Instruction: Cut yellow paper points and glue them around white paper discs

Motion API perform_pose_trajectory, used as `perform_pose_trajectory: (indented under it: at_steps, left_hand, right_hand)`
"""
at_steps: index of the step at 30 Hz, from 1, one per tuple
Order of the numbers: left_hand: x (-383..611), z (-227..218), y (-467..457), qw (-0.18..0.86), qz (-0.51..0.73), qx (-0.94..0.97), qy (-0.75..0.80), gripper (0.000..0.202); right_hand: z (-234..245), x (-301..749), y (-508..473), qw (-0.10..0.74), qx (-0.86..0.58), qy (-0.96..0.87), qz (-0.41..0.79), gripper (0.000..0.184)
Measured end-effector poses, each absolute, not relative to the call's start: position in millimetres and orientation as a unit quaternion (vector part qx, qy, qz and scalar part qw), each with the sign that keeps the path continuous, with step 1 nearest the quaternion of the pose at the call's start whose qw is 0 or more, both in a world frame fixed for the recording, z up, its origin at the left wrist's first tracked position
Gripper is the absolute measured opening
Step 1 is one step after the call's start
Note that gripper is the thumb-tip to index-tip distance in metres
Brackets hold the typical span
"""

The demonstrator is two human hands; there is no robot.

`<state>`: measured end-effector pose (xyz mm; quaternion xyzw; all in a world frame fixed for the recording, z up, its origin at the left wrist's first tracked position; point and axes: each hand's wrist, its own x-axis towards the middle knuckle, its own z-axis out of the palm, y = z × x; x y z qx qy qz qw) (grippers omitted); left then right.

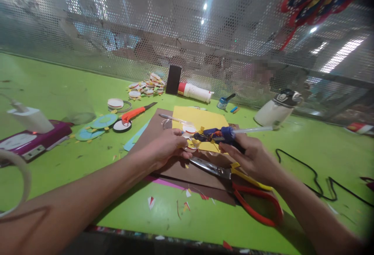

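My right hand (pixel 248 154) is wrapped round a blue hot glue gun (pixel 216 135), a clear glue stick (pixel 254 130) jutting from its back end. The gun's nozzle points left, close to a small white paper piece with yellow tabs (pixel 189 130). My left hand (pixel 172 146) pinches that piece at its edge; the fingertips partly hide it. Below both hands lie yellow paper (pixel 201 115) and brown card sheets (pixel 181 171). Large scissors (pixel 257 194) with red and yellow handles rest on the card under my right hand.
On the left are a purple power strip (pixel 49 140), pale blue paper discs (pixel 103 121) and an orange-handled cutter (pixel 133 114). Behind stand a phone (pixel 173 79), stacked paper cups (pixel 194 92), a blue jar (pixel 222 103) and a white bottle (pixel 274 108). A black cord (pixel 314 175) runs right.
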<state>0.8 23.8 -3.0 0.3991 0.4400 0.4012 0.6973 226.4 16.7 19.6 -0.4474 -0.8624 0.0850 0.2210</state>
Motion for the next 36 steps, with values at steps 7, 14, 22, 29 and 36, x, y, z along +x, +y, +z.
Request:
perform_pose_trajectory:
  at_steps: [7, 14, 22, 29, 36]
  left_hand:
    - [1.9, -0.6, 22.6, 0.699, 0.402, 0.386, 0.449, 0.021]
    - [0.7, 0.8, 22.1, 0.688, 0.401, 0.391, 0.461, 0.018]
    - [-0.1, -4.0, 24.1, 0.700, 0.405, 0.390, 0.440, 0.020]
    - [-0.8, -2.3, 24.0, 0.688, 0.404, 0.393, 0.457, 0.017]
    - [-0.4, -0.6, 23.2, 0.693, 0.407, 0.385, 0.454, 0.019]
  right_hand:
    - [20.3, 225.9, 15.6, 0.226, -0.449, -0.861, 0.077, 0.024]
    - [22.9, 226.3, 15.1, 0.248, -0.449, -0.857, 0.034, 0.025]
    - [26.0, 225.3, 10.7, 0.236, -0.435, -0.868, 0.047, 0.023]
    - [21.0, 224.4, 13.7, 0.221, -0.452, -0.863, 0.041, 0.025]
    - [20.7, 222.2, 13.7, 0.239, -0.443, -0.864, 0.030, 0.024]
